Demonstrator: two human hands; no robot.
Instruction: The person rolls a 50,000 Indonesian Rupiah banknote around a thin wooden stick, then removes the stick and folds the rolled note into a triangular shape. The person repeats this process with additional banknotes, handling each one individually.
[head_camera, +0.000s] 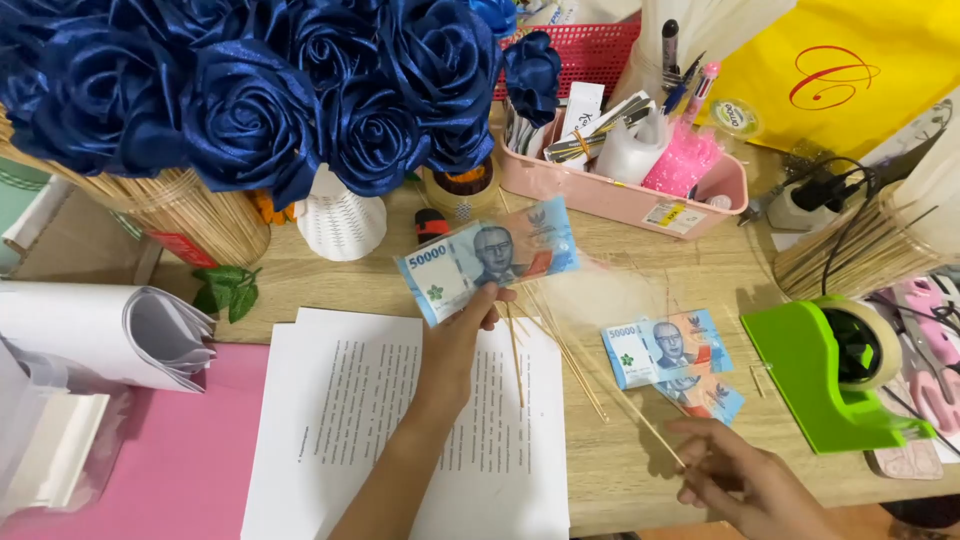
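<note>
Head view, looking down on a wooden bench (640, 470). The left hand (462, 335) is holding up a blue banknote (488, 258), its fingers pinching the note's lower edge above a stack of printed sheets (340, 420). The right hand (745, 480) is gripping a thin wooden skewer (640, 425) between thumb and fingers near the bench's front edge; the hand itself is being cut off by the lower frame border. More skewers (560, 350) are lying loose between the two hands, and a small pile of folded banknotes (668, 348) is resting just beyond the right hand. Open bench surface is showing only between the sheets and the pile. A green tape dispenser (830, 380) is closing the right side, a pink tray (620, 190) of pens and supplies the far side, and dark blue fabric roses (250, 90) the far left. A pink sheet (180, 440) and rolled white paper (100, 335) are crowding the near left. The skewer's far end is hard to make out against the wood.
</note>
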